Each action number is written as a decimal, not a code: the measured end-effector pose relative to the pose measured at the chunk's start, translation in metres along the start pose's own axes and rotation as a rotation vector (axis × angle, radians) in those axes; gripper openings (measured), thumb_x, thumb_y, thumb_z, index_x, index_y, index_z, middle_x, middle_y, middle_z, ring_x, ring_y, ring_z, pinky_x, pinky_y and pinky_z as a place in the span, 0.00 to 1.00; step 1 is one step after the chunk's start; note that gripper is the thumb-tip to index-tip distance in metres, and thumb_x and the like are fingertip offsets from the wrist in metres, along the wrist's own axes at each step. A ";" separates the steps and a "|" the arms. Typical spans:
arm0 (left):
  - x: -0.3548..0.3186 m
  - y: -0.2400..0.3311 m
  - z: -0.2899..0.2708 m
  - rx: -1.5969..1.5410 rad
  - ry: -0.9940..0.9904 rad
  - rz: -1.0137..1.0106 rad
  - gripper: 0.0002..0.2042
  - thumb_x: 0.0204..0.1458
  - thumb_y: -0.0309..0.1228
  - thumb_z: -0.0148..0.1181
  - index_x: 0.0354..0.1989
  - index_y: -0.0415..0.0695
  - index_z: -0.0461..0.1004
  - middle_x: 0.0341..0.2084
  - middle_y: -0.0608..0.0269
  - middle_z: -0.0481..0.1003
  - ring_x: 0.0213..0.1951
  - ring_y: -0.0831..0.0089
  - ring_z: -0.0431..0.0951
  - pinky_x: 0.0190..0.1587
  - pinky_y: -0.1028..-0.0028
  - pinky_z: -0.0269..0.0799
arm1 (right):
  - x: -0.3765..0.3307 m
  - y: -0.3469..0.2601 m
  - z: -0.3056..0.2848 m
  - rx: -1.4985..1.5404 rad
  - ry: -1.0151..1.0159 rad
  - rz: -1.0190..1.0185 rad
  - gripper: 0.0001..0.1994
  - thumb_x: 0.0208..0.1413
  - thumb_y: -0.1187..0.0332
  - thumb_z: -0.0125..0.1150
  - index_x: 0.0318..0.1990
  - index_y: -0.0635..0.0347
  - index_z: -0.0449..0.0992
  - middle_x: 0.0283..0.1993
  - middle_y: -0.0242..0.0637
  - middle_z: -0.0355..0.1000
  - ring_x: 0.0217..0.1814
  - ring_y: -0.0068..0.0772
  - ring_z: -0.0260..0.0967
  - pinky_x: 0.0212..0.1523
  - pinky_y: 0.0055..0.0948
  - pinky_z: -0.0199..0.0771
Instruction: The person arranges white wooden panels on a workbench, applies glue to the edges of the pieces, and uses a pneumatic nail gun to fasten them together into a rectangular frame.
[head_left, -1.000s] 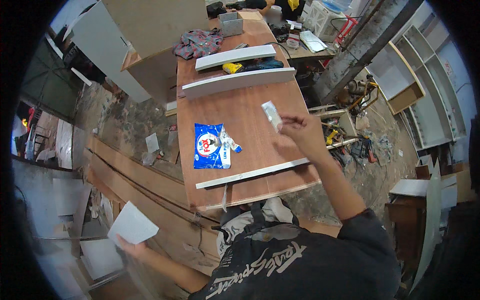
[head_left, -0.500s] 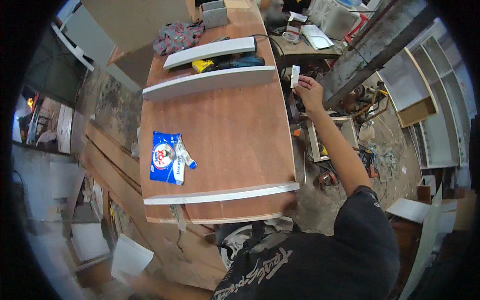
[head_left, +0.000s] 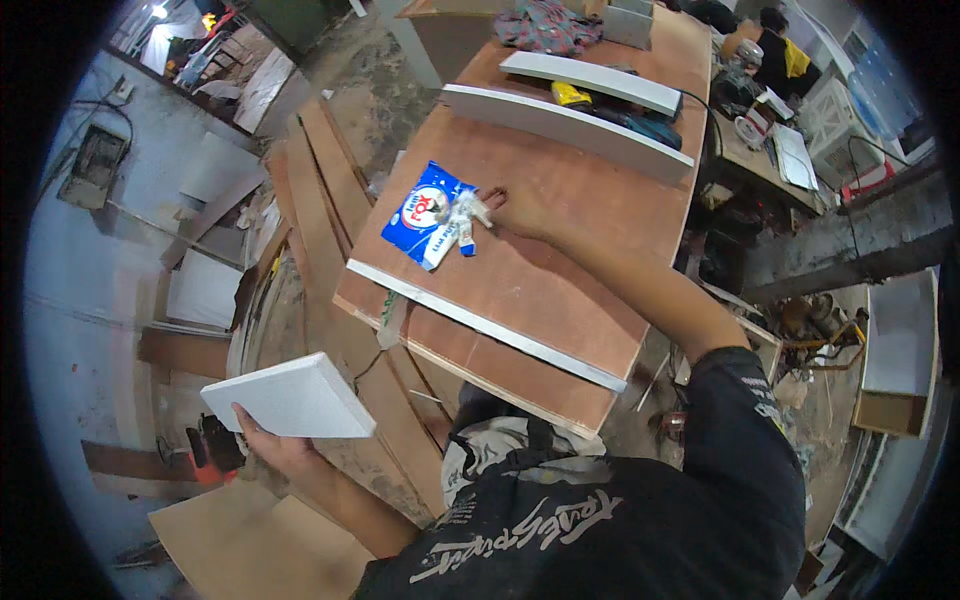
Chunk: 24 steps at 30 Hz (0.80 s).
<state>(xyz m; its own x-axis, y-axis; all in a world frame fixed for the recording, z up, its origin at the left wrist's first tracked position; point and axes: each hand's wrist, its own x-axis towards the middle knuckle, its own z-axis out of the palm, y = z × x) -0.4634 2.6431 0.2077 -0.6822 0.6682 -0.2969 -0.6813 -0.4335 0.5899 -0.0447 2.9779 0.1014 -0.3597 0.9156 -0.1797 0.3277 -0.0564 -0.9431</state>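
My left hand [head_left: 268, 440] grips a white rectangular board [head_left: 290, 398] by its near edge, off to the left of the bench. My right hand [head_left: 512, 212] is low over the brown wooden panel [head_left: 570, 290], its fingers stretched out and apart. Its fingertips are at the crumpled white end of a blue and white plastic pouch [head_left: 415, 215]; whether they touch is not clear. A white strip [head_left: 480, 330] runs along the panel's near edge. Farther back stands another white strip [head_left: 570, 128].
Behind the far strip lie a white board [head_left: 595, 82] and a yellow and blue-green power tool [head_left: 640, 125]. A crumpled cloth [head_left: 550, 27] and a grey block [head_left: 628, 22] are at the back. A metal post [head_left: 850, 250] stands right; long boards [head_left: 335, 160] lie left.
My right hand has come from beyond the panel's right edge to the pouch; the small white piece it held is no longer distinguishable. My left hand has lifted the white board. The view has turned left.
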 end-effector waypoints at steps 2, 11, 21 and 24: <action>-0.007 -0.003 -0.003 -0.002 -0.071 0.003 0.21 0.60 0.43 0.63 0.58 0.46 0.74 0.57 0.57 0.75 0.58 0.56 0.73 0.61 0.48 0.67 | 0.042 0.009 0.026 -0.114 0.000 -0.166 0.16 0.51 0.73 0.67 0.49 0.62 0.80 0.39 0.42 0.79 0.40 0.29 0.76 0.40 0.31 0.78; -0.035 -0.052 0.031 0.038 0.182 0.134 0.27 0.60 0.45 0.63 0.63 0.46 0.69 0.59 0.59 0.72 0.59 0.58 0.72 0.61 0.53 0.69 | -0.005 -0.067 0.033 -0.565 -0.099 -0.143 0.18 0.57 0.68 0.65 0.55 0.60 0.79 0.52 0.43 0.80 0.51 0.36 0.78 0.56 0.36 0.77; -0.006 -0.160 0.153 0.110 -0.323 -0.144 0.31 0.62 0.51 0.59 0.65 0.42 0.63 0.58 0.56 0.70 0.60 0.62 0.70 0.64 0.60 0.66 | -0.156 -0.110 -0.054 0.097 0.105 -0.136 0.18 0.67 0.59 0.59 0.55 0.64 0.78 0.49 0.40 0.79 0.51 0.27 0.74 0.54 0.29 0.74; -0.024 -0.206 0.189 0.188 -0.464 -0.313 0.29 0.63 0.51 0.58 0.64 0.43 0.65 0.55 0.58 0.72 0.58 0.64 0.71 0.63 0.62 0.66 | -0.204 -0.147 -0.065 0.067 0.078 -0.253 0.21 0.66 0.57 0.61 0.57 0.66 0.76 0.48 0.39 0.79 0.51 0.26 0.74 0.54 0.28 0.74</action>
<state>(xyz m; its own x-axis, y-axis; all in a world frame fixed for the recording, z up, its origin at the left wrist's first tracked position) -0.2567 2.8309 0.2353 -0.2403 0.9600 -0.1436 -0.7435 -0.0869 0.6631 0.0369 2.8254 0.2951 -0.3534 0.9317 0.0836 0.1766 0.1542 -0.9721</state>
